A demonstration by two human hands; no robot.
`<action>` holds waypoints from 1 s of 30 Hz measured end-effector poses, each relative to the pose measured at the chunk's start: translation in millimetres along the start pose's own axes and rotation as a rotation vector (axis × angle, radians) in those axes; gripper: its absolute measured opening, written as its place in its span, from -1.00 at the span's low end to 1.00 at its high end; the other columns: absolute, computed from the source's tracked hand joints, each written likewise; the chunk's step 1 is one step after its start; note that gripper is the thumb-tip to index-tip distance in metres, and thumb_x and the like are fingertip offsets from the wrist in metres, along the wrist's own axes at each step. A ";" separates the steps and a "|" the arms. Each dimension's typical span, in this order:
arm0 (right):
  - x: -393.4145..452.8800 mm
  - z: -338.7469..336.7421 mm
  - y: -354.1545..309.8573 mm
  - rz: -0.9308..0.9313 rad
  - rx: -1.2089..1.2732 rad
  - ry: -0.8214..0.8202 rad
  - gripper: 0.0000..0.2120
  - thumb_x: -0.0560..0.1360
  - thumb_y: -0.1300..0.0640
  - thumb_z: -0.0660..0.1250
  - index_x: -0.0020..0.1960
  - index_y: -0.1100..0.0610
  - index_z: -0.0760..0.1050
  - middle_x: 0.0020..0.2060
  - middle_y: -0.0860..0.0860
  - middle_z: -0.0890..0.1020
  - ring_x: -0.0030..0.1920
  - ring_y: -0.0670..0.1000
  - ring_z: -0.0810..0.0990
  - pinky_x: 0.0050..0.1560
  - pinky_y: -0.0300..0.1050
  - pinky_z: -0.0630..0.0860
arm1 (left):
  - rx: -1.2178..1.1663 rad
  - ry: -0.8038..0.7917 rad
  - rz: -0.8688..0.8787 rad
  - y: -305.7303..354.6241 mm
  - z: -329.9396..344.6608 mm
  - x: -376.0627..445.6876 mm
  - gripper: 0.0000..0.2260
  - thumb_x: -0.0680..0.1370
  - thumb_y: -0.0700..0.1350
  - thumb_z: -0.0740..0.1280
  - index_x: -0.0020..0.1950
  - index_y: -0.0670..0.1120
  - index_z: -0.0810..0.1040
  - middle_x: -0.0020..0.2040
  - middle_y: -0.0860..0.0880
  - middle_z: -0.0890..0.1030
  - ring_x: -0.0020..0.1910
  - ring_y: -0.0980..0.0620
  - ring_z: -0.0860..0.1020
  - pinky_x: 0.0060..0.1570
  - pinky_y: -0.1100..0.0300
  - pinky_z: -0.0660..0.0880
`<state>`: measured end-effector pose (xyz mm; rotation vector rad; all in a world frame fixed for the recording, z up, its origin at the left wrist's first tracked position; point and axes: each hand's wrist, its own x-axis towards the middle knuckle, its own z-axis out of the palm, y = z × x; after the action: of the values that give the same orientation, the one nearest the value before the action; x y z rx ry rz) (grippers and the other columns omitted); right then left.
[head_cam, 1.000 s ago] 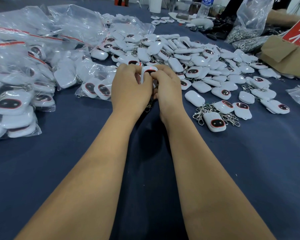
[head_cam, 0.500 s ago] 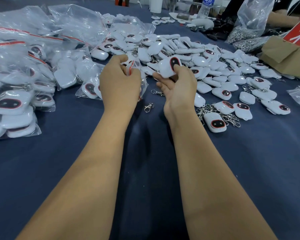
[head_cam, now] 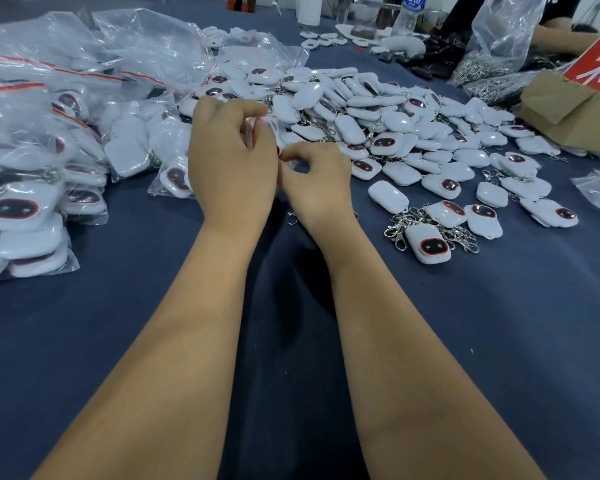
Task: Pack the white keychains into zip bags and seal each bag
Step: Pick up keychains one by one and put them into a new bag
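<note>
My left hand [head_cam: 231, 161] and my right hand [head_cam: 317, 178] meet above the blue cloth, both pinching a small clear zip bag [head_cam: 265, 128] with a red strip; only its top edge shows between my fingers. What is inside the bag is hidden by my hands. A big pile of loose white keychains [head_cam: 388, 123] with dark oval faces and metal clasps lies just behind and to the right. One keychain [head_cam: 428, 244] lies face up on a tangle of clasps near my right wrist.
Heaps of filled zip bags [head_cam: 32, 161] cover the left side. A cardboard box [head_cam: 568, 109] with a red sign, a bag of metal clasps [head_cam: 496, 60] and a water bottle [head_cam: 409, 12] stand at the far right. Another person's arm shows at the top right.
My right hand held a white keychain up half a second ago; now it has come back to the left hand and the keychain is out of sight at the zip bag.
</note>
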<state>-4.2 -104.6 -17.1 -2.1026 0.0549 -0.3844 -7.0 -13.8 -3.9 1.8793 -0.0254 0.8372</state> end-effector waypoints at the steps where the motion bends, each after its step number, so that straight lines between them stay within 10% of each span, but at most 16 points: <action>1: -0.5 0.7 -1.5 0.008 -0.024 -0.029 -0.87 0.48 0.00 0.36 -0.18 0.00 0.62 -0.03 0.10 0.57 0.19 0.09 0.43 0.20 -0.08 0.39 | 0.022 -0.006 0.031 1.0 -0.5 -0.9 -0.78 0.50 -0.16 0.25 0.04 -0.01 0.65 -0.01 0.08 0.46 -0.06 0.25 0.48 -0.13 0.47 0.32; 4: -3.5 1.5 -8.2 -0.012 -0.052 -0.041 -0.83 0.32 -0.05 0.20 -0.43 -0.07 0.41 -0.21 0.08 0.46 -0.01 0.04 0.34 -0.02 -0.12 0.31 | 0.120 -0.001 0.121 2.4 -2.1 -1.6 -0.77 0.47 -0.17 0.27 0.03 -0.03 0.66 -0.02 0.00 0.54 0.11 -0.04 0.47 -0.16 0.52 0.21; 14: -1.7 9.5 2.4 -0.144 -0.209 -0.049 -0.92 0.52 0.17 0.22 -0.14 0.06 0.42 -0.02 0.11 0.59 0.00 0.15 0.49 -0.02 -0.01 0.40 | 0.151 -0.109 0.184 0.5 2.8 -3.7 -0.79 0.46 -0.18 0.27 -0.03 -0.03 0.66 -0.05 0.04 0.58 0.04 -0.02 0.48 -0.07 0.34 0.26; 21: 0.0 -16.4 6.4 0.109 -0.365 0.457 -0.72 0.46 0.13 0.26 0.17 0.10 0.45 0.24 0.06 0.46 0.28 0.12 0.36 0.25 0.02 0.18 | 0.069 -0.110 0.052 -1.4 6.3 -2.9 -0.79 0.49 -0.16 0.26 0.02 0.02 0.65 -0.03 0.03 0.58 -0.15 0.11 0.47 -0.19 0.49 0.29; 26: 4.9 -26.3 10.4 0.464 -0.407 0.219 -0.38 0.53 0.03 0.17 0.55 0.03 0.09 0.58 0.17 -0.02 0.57 0.23 -0.12 0.47 0.26 -0.18 | 0.214 -0.271 0.104 0.4 16.5 -10.9 -0.78 0.52 -0.18 0.26 0.09 0.02 0.61 0.04 0.03 0.46 -0.11 0.03 0.48 -0.20 0.25 0.28; 30: 4.5 -24.0 15.8 0.415 -0.563 0.075 -0.37 0.55 0.03 0.10 0.59 0.06 0.05 0.59 0.11 0.05 0.57 0.24 -0.17 0.48 0.27 -0.20 | 0.421 -0.478 0.200 -8.5 18.8 -14.2 -0.70 0.52 -0.26 0.22 0.14 -0.01 0.61 0.13 -0.09 0.45 0.10 -0.09 0.45 -0.17 0.11 0.30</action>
<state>-5.2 -133.6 -17.5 -2.5432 0.7029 -0.2063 -4.5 -30.0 -22.8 2.4733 -0.3627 0.5304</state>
